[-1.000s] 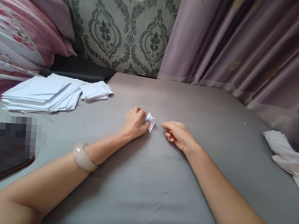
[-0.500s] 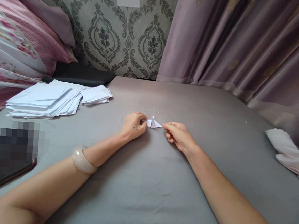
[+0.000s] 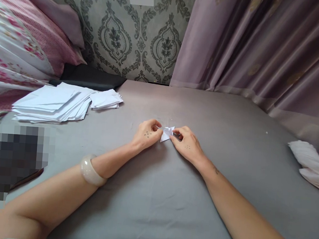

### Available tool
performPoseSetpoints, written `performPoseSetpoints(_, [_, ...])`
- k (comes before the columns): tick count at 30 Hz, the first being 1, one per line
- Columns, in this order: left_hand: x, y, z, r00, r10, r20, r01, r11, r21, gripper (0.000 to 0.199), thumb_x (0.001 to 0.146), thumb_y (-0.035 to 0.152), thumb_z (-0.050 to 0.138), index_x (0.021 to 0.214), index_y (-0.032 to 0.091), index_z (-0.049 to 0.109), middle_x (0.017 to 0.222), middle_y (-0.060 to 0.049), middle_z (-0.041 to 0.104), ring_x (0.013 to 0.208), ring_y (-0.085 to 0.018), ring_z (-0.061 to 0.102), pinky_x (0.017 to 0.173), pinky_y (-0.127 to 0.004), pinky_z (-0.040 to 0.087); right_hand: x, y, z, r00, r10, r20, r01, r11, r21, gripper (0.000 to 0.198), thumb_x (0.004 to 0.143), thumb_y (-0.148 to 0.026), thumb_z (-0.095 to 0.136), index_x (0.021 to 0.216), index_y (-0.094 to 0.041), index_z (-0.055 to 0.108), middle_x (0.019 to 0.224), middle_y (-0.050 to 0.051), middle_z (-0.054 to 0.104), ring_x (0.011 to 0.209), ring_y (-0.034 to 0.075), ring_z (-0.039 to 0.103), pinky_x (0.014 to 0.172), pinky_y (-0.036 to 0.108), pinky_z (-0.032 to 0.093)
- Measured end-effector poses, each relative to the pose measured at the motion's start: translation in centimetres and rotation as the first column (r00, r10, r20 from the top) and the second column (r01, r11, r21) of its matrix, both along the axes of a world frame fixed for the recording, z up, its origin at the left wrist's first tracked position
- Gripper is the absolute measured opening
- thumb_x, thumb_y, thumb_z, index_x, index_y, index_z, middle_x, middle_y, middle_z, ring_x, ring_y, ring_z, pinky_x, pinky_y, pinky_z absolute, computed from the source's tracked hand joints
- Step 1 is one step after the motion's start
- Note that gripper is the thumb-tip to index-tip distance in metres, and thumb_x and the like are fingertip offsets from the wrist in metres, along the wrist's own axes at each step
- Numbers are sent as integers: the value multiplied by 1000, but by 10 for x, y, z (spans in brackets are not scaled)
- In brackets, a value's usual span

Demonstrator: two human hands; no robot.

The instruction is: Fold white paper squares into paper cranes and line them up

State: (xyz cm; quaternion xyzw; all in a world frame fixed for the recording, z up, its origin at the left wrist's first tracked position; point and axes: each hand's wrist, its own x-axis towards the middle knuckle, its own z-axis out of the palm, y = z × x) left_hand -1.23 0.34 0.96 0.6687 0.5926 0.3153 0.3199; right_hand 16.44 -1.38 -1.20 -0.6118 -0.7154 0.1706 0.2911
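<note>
A small folded piece of white paper (image 3: pixel 166 134), with pointed corners and a triangular face, is between my hands at the middle of the grey cloth-covered surface (image 3: pixel 153 206). My left hand (image 3: pixel 149 133) pinches its left side between thumb and fingers; a pale bangle circles that wrist. From the other side, my right hand (image 3: pixel 186 141) grips the paper's right edge with thumb and forefinger. Fingertips cover parts of the paper, so some of its folds are hidden.
A stack of white paper sheets (image 3: pixel 48 102) lies at the back left, beside a smaller paper pile (image 3: pixel 106 99). Behind them is a black flat item (image 3: pixel 94 79). A blurred dark object (image 3: pixel 17 160) lies near left; white crumpled cloth (image 3: pixel 309 161) lies far right.
The folded paper has been turned, its point now towards me. My right hand has moved in closer, its back now turned up. The view has shifted slightly left.
</note>
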Motion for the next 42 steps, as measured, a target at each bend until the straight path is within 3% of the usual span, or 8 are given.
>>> performPoseSetpoints(6, [-2, 6, -7, 995, -91, 33, 90, 995, 41, 36, 65, 15, 57, 100, 15, 64, 97, -6, 65, 75, -14, 57, 70, -27, 47, 3, 9, -1, 997, 72, 8, -72, 997, 5, 13, 84, -25, 55, 84, -22, 68, 93, 2, 61, 79, 15, 59, 76, 30, 44])
performPoseSetpoints(10, [-1, 7, -12, 980, -190, 64, 184, 979, 88, 28, 70, 23, 62, 96, 16, 64, 92, -5, 65, 76, -15, 57, 70, -26, 47, 1, 13, -1, 989, 146, -8, -145, 987, 69, 15, 86, -23, 53, 87, -22, 68, 93, 3, 61, 81, 14, 58, 76, 29, 43])
performPoseSetpoints(13, [-1, 10, -16, 970, -229, 78, 220, 969, 111, 22, 72, 24, 62, 91, 15, 64, 84, -4, 64, 73, -14, 56, 68, -25, 46, -1, 16, -2, 988, 154, -7, -154, 987, 48, 16, 86, -23, 52, 85, -22, 68, 91, 2, 61, 80, 14, 58, 75, 28, 43])
performPoseSetpoints(22, [1, 16, -20, 970, -224, 96, 214, 971, 103, 11, 73, 22, 59, 78, 14, 65, 66, 1, 57, 63, -11, 48, 59, -22, 37, -4, 13, 0, 996, 79, -52, -77, 996, 37, 14, 80, -21, 57, 91, -21, 66, 91, 3, 64, 75, 14, 59, 72, 28, 44])
performPoseSetpoints(29, [6, 18, -23, 974, -202, 103, 190, 975, 112, 14, 73, 24, 59, 79, 14, 67, 64, 0, 58, 61, -11, 49, 58, -21, 37, -5, 9, 4, 988, 15, -153, -9, 999, 41, 18, 75, -18, 52, 87, -20, 66, 86, 3, 69, 74, 15, 61, 70, 29, 46])
performPoseSetpoints(42, [8, 21, -25, 970, -227, 90, 214, 968, 134, 16, 75, 27, 60, 79, 14, 70, 63, 0, 58, 61, -11, 48, 58, -21, 36, -3, 10, 2, 987, 0, -163, 2, 1000, 12, 18, 75, -20, 53, 86, -20, 67, 80, 2, 70, 70, 14, 61, 72, 29, 46])
